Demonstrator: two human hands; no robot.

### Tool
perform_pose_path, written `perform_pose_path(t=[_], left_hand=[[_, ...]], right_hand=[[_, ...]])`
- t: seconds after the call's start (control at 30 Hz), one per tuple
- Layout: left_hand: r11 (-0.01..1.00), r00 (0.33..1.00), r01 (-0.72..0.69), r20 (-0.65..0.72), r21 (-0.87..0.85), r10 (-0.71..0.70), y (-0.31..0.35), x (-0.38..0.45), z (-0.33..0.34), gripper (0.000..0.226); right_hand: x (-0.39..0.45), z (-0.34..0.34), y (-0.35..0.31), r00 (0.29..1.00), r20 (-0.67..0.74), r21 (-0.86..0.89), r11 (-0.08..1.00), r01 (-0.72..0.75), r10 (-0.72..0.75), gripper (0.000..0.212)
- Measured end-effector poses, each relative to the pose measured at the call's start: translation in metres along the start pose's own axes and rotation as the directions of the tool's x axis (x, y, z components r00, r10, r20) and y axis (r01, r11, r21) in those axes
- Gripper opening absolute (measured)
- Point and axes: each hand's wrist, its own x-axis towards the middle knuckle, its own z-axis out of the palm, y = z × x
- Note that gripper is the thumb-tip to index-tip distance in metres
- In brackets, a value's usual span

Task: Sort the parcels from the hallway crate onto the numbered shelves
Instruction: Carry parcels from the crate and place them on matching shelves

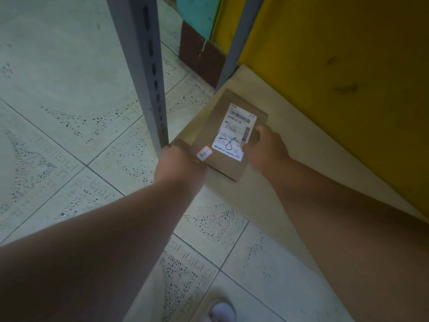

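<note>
The cardboard parcel [222, 138] lies flat on the low shelf board [290, 163], near its corner by the grey post [148, 73]. The left hand [178, 163] holds the parcel edge at 8 o'clock; its fingers are hidden, so I cannot tell their shape. The right hand [267, 147] pinches the edge at 3 o'clock, thumb on the label [234, 133]. The near end seems to overhang, so a release could tip the parcel to the floor

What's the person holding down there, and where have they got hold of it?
A flat cardboard parcel, lying on the low shelf board. The left hand holds its near left corner; the right hand rests on its right edge beside the shipping label.
</note>
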Motion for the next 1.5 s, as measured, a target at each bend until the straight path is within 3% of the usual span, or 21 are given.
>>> perform_pose_path(t=[0.13, 0.37, 0.6, 0.77, 0.9, 1.07, 1.3, 1.5], left_hand=[[0.999, 0.997, -0.029, 0.075, 0.045, 0.026, -0.002, -0.045, -0.028, 0.051], [0.989, 0.984, -0.127, 0.138, 0.08, 0.115, -0.025, -0.15, -0.136, 0.048], [0.998, 0.999, -0.002, 0.052, 0.059, -0.001, -0.051, -0.28, -0.328, 0.042], [0.999, 1.0, -0.008, 0.02, 0.047, 0.007, -0.057, -0.361, -0.49, 0.037], [0.999, 0.991, -0.014, -0.131, 0.047, 0.02, -0.052, -0.396, -0.607, 0.035], [0.999, 0.963, -0.045, -0.266, 0.021, 0.049, -0.024, -0.38, -0.694, 0.034], [0.991, 0.909, -0.12, -0.408, -0.055, 0.087, 0.018, -0.26, -0.763, 0.036], [0.993, 0.837, -0.043, -0.547, -0.109, -0.024, 0.019, -0.189, -0.862, 0.036]], right_hand=[[-0.048, -0.015, -0.01, 0.998, -0.058, -0.062, 0.998, 0.03, -0.034, 0.049], [-0.162, -0.074, -0.073, 0.982, 0.056, -0.044, 0.982, 0.186, -0.183, 0.049], [-0.321, -0.15, -0.197, 0.928, 0.197, 0.099, 0.948, 0.301, -0.315, 0.046], [-0.447, -0.217, -0.313, 0.823, 0.272, 0.183, 0.866, 0.465, -0.499, 0.047], [-0.498, -0.275, -0.403, 0.744, 0.229, 0.283, 0.774, 0.566, -0.628, 0.045], [-0.497, -0.324, -0.51, 0.679, 0.113, 0.309, 0.676, 0.67, -0.725, 0.045], [-0.42, -0.351, -0.631, 0.63, 0.019, 0.268, 0.611, 0.745, -0.776, 0.046], [-0.365, -0.357, -0.779, 0.507, 0.078, 0.273, 0.507, 0.817, -0.859, 0.047]])
